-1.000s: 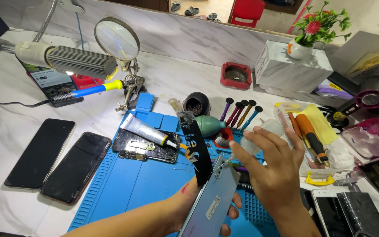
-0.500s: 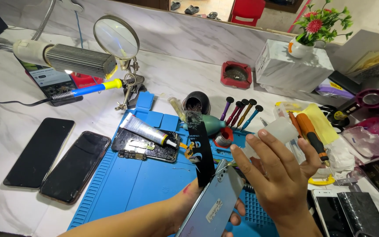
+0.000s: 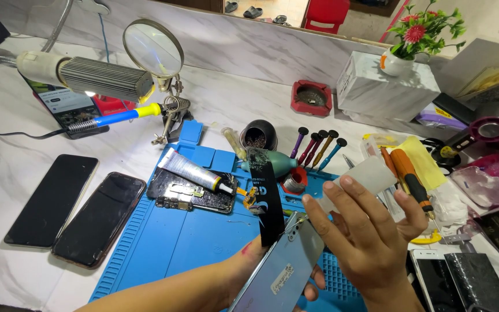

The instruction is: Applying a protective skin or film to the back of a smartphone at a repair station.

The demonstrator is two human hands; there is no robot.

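A: Head view. State each hand.

B: The left hand (image 3: pixel 261 271) is closed around a smartphone (image 3: pixel 281 268) with a pale blue, glossy back; a small white label sits near the middle of that back. The phone lies tilted over the lower edge of the blue silicone work mat (image 3: pixel 186 242). The right hand (image 3: pixel 371 237) is partly open, fingers spread, with a thin, translucent, rectangular plastic sheet (image 3: pixel 368 176) pinched at its fingertips, just above the phone's top end.

A: The black strip?

B: A glossy black film strip (image 3: pixel 264 196) stands upright from the phone's top edge; whether it is attached cannot be told.

A: Surroundings?

B: On the mat: a silver adhesive tube (image 3: pixel 192 169) with a black nozzle rests on an opened phone chassis (image 3: pixel 189 193). Two dark-screened phones (image 3: pixel 76 208) lie flat on the white marble-pattern desk (image 3: pixel 7 173), left of the mat.
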